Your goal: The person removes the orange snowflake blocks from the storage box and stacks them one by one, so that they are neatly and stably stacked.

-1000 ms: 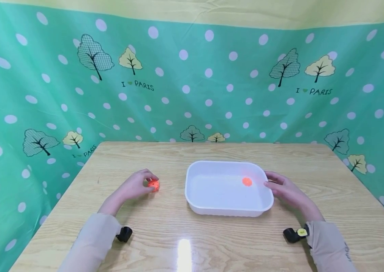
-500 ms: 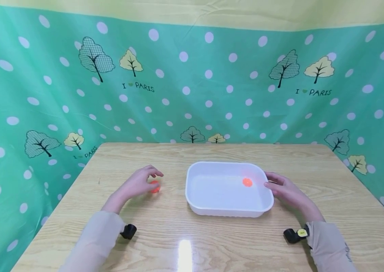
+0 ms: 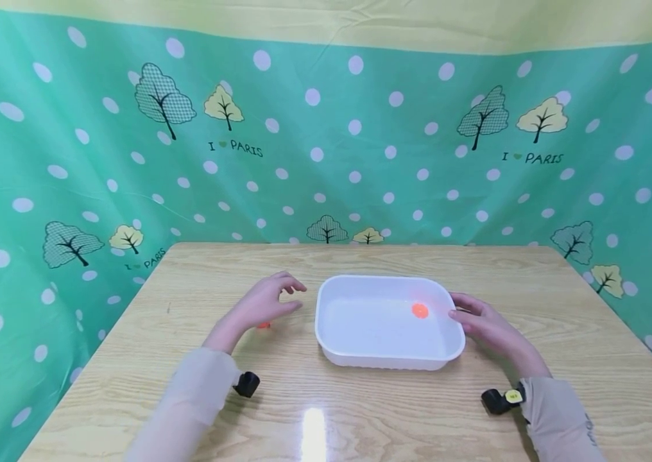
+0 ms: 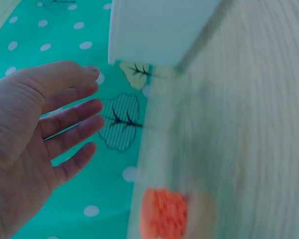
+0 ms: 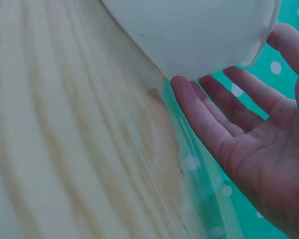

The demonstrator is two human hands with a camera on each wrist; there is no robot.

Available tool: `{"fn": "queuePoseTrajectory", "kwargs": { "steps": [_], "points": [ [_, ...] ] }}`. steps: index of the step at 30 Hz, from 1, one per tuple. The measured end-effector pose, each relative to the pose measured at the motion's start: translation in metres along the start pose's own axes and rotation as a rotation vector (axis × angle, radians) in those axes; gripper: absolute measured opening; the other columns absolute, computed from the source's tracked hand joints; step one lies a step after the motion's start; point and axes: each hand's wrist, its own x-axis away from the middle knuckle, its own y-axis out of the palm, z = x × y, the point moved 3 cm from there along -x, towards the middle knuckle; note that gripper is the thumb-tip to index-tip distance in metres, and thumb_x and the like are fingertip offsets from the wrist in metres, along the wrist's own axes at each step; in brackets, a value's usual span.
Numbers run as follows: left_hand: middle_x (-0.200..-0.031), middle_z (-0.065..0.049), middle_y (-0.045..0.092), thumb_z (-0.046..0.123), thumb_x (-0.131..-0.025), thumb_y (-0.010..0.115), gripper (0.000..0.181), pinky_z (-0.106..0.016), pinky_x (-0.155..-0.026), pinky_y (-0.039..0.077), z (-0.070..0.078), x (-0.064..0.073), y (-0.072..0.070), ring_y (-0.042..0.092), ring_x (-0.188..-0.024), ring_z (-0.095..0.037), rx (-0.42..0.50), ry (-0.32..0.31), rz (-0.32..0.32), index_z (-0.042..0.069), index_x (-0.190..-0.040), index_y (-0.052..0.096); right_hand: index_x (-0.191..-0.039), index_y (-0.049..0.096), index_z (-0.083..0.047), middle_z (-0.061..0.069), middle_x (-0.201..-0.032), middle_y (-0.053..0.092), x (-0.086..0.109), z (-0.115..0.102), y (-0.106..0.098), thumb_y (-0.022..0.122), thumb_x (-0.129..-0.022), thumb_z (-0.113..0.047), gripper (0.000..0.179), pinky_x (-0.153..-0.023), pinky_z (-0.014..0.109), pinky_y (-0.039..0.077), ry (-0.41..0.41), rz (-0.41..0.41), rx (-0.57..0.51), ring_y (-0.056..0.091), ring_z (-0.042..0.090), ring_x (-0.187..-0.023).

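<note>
My left hand point(image 3: 266, 301) is raised with fingers loosely bent and apart, holding nothing, just left of a white plastic tub point(image 3: 332, 357). Behind it on the table, mostly hidden by the hand in the head view, lies a small orange piece point(image 3: 264, 325); the left wrist view shows this orange piece point(image 4: 164, 214) with a bumpy side. Inside the tub, toward its right end, rests a flat orange piece point(image 3: 420, 311). My right hand point(image 3: 488, 326) holds the tub's right end, thumb at the rim and fingertips against the outer wall, as the right wrist view point(image 5: 259, 119) also shows.
The wooden table point(image 3: 395, 410) carries the tub near its middle. A green dotted cloth point(image 3: 355, 160) with printed trees hangs behind and along both sides. Black wrist cameras sit on both sleeves, the left camera point(image 3: 247, 384) close above the table.
My left hand has let go of the orange piece and moved right and slightly away, toward the tub. The piece stays on the table. The right hand and tub have not moved.
</note>
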Motion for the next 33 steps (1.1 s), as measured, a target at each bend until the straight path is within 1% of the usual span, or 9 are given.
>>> {"fn": "queuePoseTrajectory", "kwargs": {
  "steps": [3, 7, 10, 12, 16, 18, 23, 27, 33],
  "points": [
    [-0.105, 0.003, 0.059, 0.023, -0.080, 0.067, 0.027, -0.034, -0.081, 0.046, 0.008, -0.008, 0.004, 0.054, -0.096, -0.016, 0.013, 0.000, -0.003, 0.016, -0.106, 0.064, -0.142, 0.022, -0.001, 0.023, -0.145, 0.023, 0.000, 0.000, 0.000, 0.055, -0.089, -0.032, 0.069, -0.090, 0.025, 0.045, 0.001, -0.008, -0.010, 0.050, 0.003, -0.107],
    [-0.104, 0.002, 0.059, 0.023, -0.080, 0.067, 0.028, -0.032, -0.081, 0.045, 0.022, -0.020, 0.013, 0.054, -0.096, -0.015, 0.045, 0.024, -0.029, 0.015, -0.107, 0.064, -0.142, 0.021, 0.000, 0.024, -0.145, 0.022, 0.001, -0.001, -0.001, 0.054, -0.090, -0.029, 0.068, -0.087, 0.022, 0.045, -0.014, -0.016, -0.033, 0.051, -0.003, -0.102],
    [-0.104, 0.003, 0.059, 0.023, -0.080, 0.066, 0.029, -0.030, -0.081, 0.045, 0.031, -0.028, 0.021, 0.053, -0.095, -0.014, 0.050, 0.051, -0.049, 0.014, -0.107, 0.064, -0.142, 0.021, 0.001, 0.026, -0.144, 0.022, 0.002, -0.002, 0.000, 0.054, -0.090, -0.027, 0.068, -0.086, 0.022, 0.046, -0.025, -0.018, -0.047, 0.052, -0.003, -0.100],
    [-0.104, 0.004, 0.059, 0.024, -0.081, 0.066, 0.029, -0.029, -0.082, 0.045, 0.037, -0.032, 0.024, 0.053, -0.095, -0.013, 0.035, 0.072, -0.056, 0.014, -0.108, 0.064, -0.141, 0.021, 0.002, 0.026, -0.144, 0.022, 0.002, -0.002, 0.001, 0.054, -0.090, -0.027, 0.067, -0.086, 0.022, 0.046, -0.026, -0.017, -0.054, 0.052, -0.003, -0.099],
    [-0.106, 0.004, 0.059, 0.025, -0.082, 0.065, 0.029, -0.028, -0.082, 0.045, 0.049, -0.041, 0.029, 0.053, -0.095, -0.012, 0.005, 0.109, -0.062, 0.014, -0.108, 0.064, -0.141, 0.021, 0.002, 0.026, -0.144, 0.023, 0.001, -0.002, 0.001, 0.054, -0.090, -0.026, 0.067, -0.086, 0.021, 0.046, -0.030, -0.019, -0.062, 0.053, -0.003, -0.099],
    [-0.106, 0.003, 0.060, 0.024, -0.082, 0.065, 0.029, -0.028, -0.082, 0.045, 0.055, -0.045, 0.031, 0.054, -0.095, -0.012, 0.013, 0.123, -0.067, 0.014, -0.109, 0.064, -0.141, 0.021, 0.002, 0.026, -0.144, 0.023, 0.001, -0.002, 0.001, 0.054, -0.091, -0.025, 0.066, -0.086, 0.021, 0.046, -0.031, -0.019, -0.063, 0.053, -0.003, -0.099],
    [-0.106, 0.001, 0.060, 0.024, -0.082, 0.065, 0.030, -0.026, -0.081, 0.045, 0.067, -0.055, 0.042, 0.054, -0.096, -0.013, 0.044, 0.119, -0.097, 0.013, -0.111, 0.063, -0.141, 0.021, 0.003, 0.027, -0.143, 0.023, 0.000, -0.002, 0.001, 0.054, -0.090, -0.025, 0.067, -0.084, 0.020, 0.046, -0.034, -0.015, -0.070, 0.054, -0.003, -0.098],
    [-0.107, 0.001, 0.060, 0.026, -0.083, 0.065, 0.032, -0.024, -0.082, 0.045, 0.074, -0.062, 0.054, 0.054, -0.096, -0.011, 0.032, 0.111, -0.131, 0.013, -0.112, 0.062, -0.141, 0.022, 0.003, 0.027, -0.143, 0.023, 0.000, -0.002, 0.001, 0.054, -0.090, -0.025, 0.066, -0.084, 0.021, 0.046, -0.041, -0.019, -0.068, 0.054, -0.003, -0.098],
    [-0.107, 0.003, 0.059, 0.028, -0.082, 0.066, 0.033, -0.021, -0.082, 0.044, 0.089, -0.071, 0.067, 0.054, -0.096, -0.011, 0.050, 0.128, -0.159, 0.014, -0.112, 0.062, -0.141, 0.021, 0.004, 0.027, -0.143, 0.023, 0.000, -0.002, 0.001, 0.054, -0.090, -0.024, 0.066, -0.084, 0.020, 0.046, -0.046, -0.015, -0.074, 0.053, -0.003, -0.098]
  ]
}}
